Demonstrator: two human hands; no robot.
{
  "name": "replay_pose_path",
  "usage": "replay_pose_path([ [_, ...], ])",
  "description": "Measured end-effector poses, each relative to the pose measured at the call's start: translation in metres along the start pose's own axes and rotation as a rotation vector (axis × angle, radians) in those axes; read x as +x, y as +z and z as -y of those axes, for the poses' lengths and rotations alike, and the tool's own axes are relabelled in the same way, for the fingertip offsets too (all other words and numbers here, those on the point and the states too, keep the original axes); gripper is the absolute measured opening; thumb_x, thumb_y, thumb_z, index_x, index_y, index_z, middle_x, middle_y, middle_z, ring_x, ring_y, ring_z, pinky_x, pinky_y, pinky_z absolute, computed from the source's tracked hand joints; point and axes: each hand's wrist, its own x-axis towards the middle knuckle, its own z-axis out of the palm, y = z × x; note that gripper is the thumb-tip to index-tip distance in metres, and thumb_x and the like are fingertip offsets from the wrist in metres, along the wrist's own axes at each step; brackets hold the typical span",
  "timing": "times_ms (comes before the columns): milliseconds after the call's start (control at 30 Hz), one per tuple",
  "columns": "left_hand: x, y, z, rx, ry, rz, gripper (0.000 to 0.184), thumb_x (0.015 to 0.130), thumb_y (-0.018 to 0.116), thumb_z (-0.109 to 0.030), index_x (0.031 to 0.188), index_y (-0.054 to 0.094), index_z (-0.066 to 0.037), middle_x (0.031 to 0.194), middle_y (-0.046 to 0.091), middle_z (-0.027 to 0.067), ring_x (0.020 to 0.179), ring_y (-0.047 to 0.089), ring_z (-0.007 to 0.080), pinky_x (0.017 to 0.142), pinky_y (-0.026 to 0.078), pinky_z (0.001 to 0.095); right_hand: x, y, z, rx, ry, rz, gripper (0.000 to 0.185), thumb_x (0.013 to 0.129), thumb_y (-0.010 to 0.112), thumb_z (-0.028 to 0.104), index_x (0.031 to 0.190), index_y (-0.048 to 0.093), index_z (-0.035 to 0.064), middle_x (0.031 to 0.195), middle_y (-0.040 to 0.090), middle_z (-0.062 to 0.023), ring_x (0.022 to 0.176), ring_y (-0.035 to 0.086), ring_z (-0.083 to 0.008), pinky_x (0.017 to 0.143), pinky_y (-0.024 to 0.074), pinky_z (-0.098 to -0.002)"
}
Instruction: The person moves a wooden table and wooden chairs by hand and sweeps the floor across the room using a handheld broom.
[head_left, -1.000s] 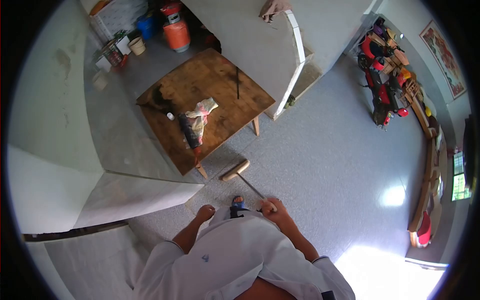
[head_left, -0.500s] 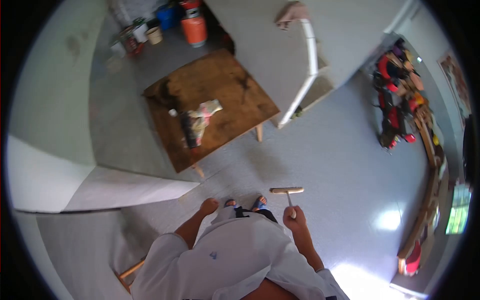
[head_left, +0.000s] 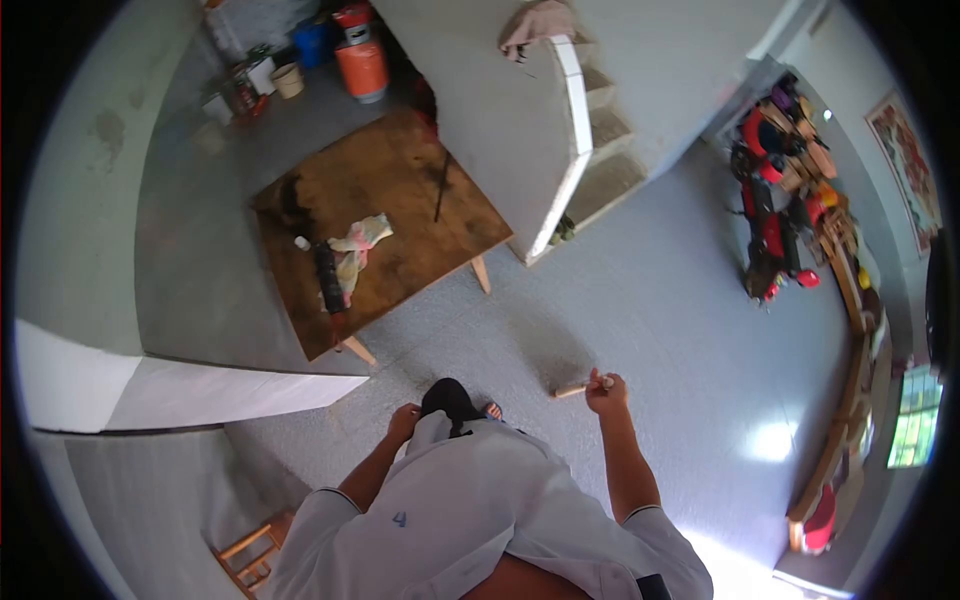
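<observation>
In my right hand (head_left: 606, 392), held out ahead over the grey floor, is a T-shaped tool (head_left: 571, 390) with a pale bar for a head. My fingers are closed around its short handle, and the bar points off to the left. My left hand (head_left: 403, 422) hangs beside my dark-trousered leg (head_left: 452, 398), its fingers curled and nothing visible in them. One sandalled foot (head_left: 493, 410) shows on the floor, while the other is hidden.
A stained wooden table (head_left: 400, 160) with a crumpled cloth (head_left: 360, 240) and a dark roll (head_left: 328, 278) stands ahead left. Behind it is an orange gas cylinder (head_left: 362, 70). Concrete steps (head_left: 610, 180), a red motorbike (head_left: 768, 220) and a wooden chair (head_left: 245, 545) are around.
My right hand has moved forward and slightly right, turning the tool so its bar looks foreshortened. One leg has stepped forward; the table and steps have shifted left in view.
</observation>
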Motion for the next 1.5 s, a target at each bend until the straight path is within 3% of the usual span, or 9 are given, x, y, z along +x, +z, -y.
replay_pose_path([
  [433, 0.063, -0.017, -0.004, 0.346, 0.113, 0.310, 0.021, 0.068, 0.047, -0.025, 0.074, 0.060, -0.010, 0.081, 0.056, 0.0130, 0.079, 0.051, 0.0303, 0.071, 0.041, 0.0368, 0.074, 0.125, 0.049, -0.242, -0.358, 0.276, 0.037, 0.074, 0.032, 0.014, 0.110, 0.026, 0.0077, 0.095, 0.050, -0.0164, 0.080, 0.054, -0.0270, 0.056, 0.0447, -0.0325],
  [667, 0.121, -0.045, -0.059, -0.157, 0.032, -0.014, 0.022, 0.069, 0.050, -0.019, 0.079, 0.056, -0.001, 0.066, 0.057, 0.0125, 0.058, 0.056, 0.0194, 0.058, 0.044, 0.0303, 0.124, 0.163, 0.071, -1.235, -0.625, -0.087, 0.022, 0.075, 0.043, 0.018, 0.094, 0.045, 0.0068, 0.081, 0.054, -0.0167, 0.075, 0.056, -0.0219, 0.055, 0.0451, -0.0326],
  [700, 0.129, -0.047, -0.062, -0.269, -0.028, -0.033, 0.022, 0.069, 0.049, -0.018, 0.081, 0.056, 0.000, 0.064, 0.057, 0.0116, 0.056, 0.056, 0.0172, 0.056, 0.044, 0.0285, 0.168, 0.146, 0.084, -1.954, -1.191, -0.141, 0.020, 0.073, 0.047, 0.024, 0.083, 0.052, 0.0062, 0.078, 0.056, -0.0132, 0.077, 0.055, -0.0257, 0.061, 0.0442, -0.0360],
  [733, 0.131, -0.050, -0.068, -0.343, -0.031, -0.041, 0.022, 0.070, 0.048, -0.017, 0.082, 0.055, 0.000, 0.064, 0.057, 0.0113, 0.056, 0.055, 0.0167, 0.055, 0.044, 0.0275, 0.149, 0.174, 0.075, -1.958, -0.987, -0.455, 0.026, 0.071, 0.050, 0.029, 0.085, 0.053, 0.0075, 0.084, 0.055, -0.0105, 0.080, 0.053, -0.0290, 0.068, 0.0418, -0.0383],
  [900, 0.119, -0.051, -0.067, -0.305, -0.078, -0.117, 0.017, 0.066, 0.049, -0.014, 0.075, 0.055, -0.001, 0.059, 0.055, 0.0110, 0.053, 0.054, 0.0193, 0.050, 0.042, 0.0288, 0.154, 0.230, 0.087, -1.973, -1.180, -0.393, 0.031, 0.068, 0.049, 0.032, 0.085, 0.053, 0.0066, 0.084, 0.055, -0.0152, 0.080, 0.053, -0.0321, 0.069, 0.0414, -0.0410],
  [967, 0.114, -0.038, -0.029, 0.454, 0.431, -0.129, 0.013, 0.063, 0.049, -0.015, 0.061, 0.052, -0.003, 0.055, 0.051, 0.0133, 0.050, 0.050, 0.0267, 0.049, 0.041, 0.0339, 0.165, 0.262, 0.096, -1.970, -1.121, -0.384, 0.031, 0.068, 0.049, 0.030, 0.086, 0.053, 0.0060, 0.085, 0.055, -0.0151, 0.081, 0.053, -0.0319, 0.069, 0.0413, -0.0411],
  [1333, 0.056, -0.013, -0.104, -0.339, -0.288, -0.027, 0.014, 0.067, 0.052, -0.015, 0.071, 0.058, -0.003, 0.066, 0.056, 0.0140, 0.058, 0.054, 0.0238, 0.051, 0.040, 0.0309, 0.260, 0.369, 0.108, -1.935, -0.975, -0.196, 0.034, 0.071, 0.047, 0.030, 0.099, 0.047, 0.0101, 0.097, 0.051, -0.0133, 0.090, 0.049, -0.0292, 0.074, 0.0392, -0.0407],
  [1433, 0.078, 0.002, -0.127, -0.137, -0.485, -0.184, 0.015, 0.069, 0.050, -0.013, 0.075, 0.056, -0.001, 0.068, 0.056, 0.0141, 0.061, 0.054, 0.0260, 0.053, 0.041, 0.0310, 0.275, 0.386, 0.108, -1.910, -0.954, -0.109, 0.036, 0.070, 0.048, 0.030, 0.100, 0.047, 0.0088, 0.096, 0.051, -0.0139, 0.090, 0.049, -0.0292, 0.074, 0.0393, -0.0395],
  [1500, 0.091, 0.025, -0.090, -0.137, -0.297, -0.227, 0.016, 0.069, 0.051, -0.013, 0.077, 0.056, -0.002, 0.068, 0.056, 0.0150, 0.063, 0.055, 0.0263, 0.054, 0.041, 0.0308, 0.283, 0.387, 0.106, -1.934, -0.973, -0.111, 0.036, 0.070, 0.048, 0.028, 0.098, 0.045, 0.0050, 0.097, 0.050, -0.0157, 0.090, 0.049, -0.0299, 0.075, 0.0388, -0.0388],
])
